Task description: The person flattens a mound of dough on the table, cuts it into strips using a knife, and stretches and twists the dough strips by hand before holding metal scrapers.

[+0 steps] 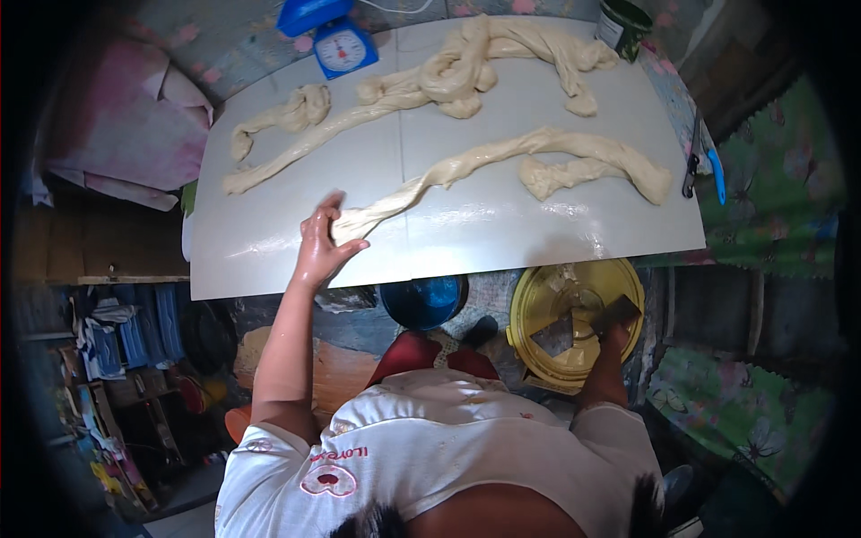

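Observation:
A long pale dough strip (448, 172) runs across the near half of the white table, twisted thinner toward its left end. My left hand (321, 240) has that left end between thumb and fingers; the skin looks shiny. Low on the right, my right hand (615, 336) is closed on a dark, flat, rectangular tool (616, 315), perhaps a scraper. It is over a round yellow tub (518, 314) beside the table's front edge. What lies inside the tub is hard to make out. A shorter dough piece (574, 175) lies under the strip's right part.
Further back on the white table (502, 242) lie more dough lengths (457, 76). A blue dial scale (343, 49) and a dark green can (622, 29) stand behind. Two knives (691, 170) rest at the right edge. A blue basin (421, 300) sits below the front edge.

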`<state>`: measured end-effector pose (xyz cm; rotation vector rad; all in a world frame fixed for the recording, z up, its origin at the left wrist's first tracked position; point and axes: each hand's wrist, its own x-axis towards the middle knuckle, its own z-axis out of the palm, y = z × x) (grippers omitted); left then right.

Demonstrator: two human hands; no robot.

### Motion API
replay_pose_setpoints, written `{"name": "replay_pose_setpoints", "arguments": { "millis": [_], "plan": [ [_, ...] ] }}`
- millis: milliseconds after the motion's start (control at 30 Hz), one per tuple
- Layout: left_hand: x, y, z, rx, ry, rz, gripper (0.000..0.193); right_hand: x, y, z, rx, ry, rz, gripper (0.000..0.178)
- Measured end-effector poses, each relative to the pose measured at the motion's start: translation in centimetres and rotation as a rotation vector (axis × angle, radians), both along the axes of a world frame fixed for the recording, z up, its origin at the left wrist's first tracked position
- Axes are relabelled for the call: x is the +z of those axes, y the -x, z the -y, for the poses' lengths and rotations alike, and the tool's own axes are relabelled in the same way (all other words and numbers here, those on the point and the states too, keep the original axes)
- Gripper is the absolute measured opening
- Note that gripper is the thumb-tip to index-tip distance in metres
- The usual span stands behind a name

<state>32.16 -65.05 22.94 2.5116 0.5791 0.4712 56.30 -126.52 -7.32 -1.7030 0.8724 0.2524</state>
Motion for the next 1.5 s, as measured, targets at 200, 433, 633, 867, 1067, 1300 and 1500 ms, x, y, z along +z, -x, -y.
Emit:
{"name": "replay_pose_setpoints", "arguments": {
  "millis": [200,433,633,867,1067,1300,1500],
  "plan": [
    [0.7,0.5,1.2,-0.026,-0.172,-0.084,0.063,13.1,-3.1,1.2,-0.348,0.213,0.628,0.047],
    [1.9,1.4,-0.8,0.062,0.009,-0.188,0.041,30.5,-5.5,-5.7,-0.116,-0.674,0.808,0.027],
    [0.7,4.8,-4.0,-0.110,-0.035,0.003,0.023,35.5,-1.3,-20.2,0.345,-0.254,0.649,0.050],
    [-0.7,4.8,-6.9,-0.057,0.011,0.088,0.032,36.3,0.2,-32.1,1.517,0.091,0.554,0.062],
    [-0.4,5.4,-6.5,-0.159,-0.305,0.156,0.064,38.9,2.0,-39.7,1.442,0.650,0.851,0.063],
    [-0.4,3.1,-8.1,-0.145,-0.241,-0.080,0.063,32.6,13.5,-55.0,1.931,0.596,0.976,0.062],
    [-1.2,1.9,-10.5,-0.089,-0.206,0.004,0.037,29.4,11.6,-58.1,1.638,0.699,1.124,0.057]
  ]
}}
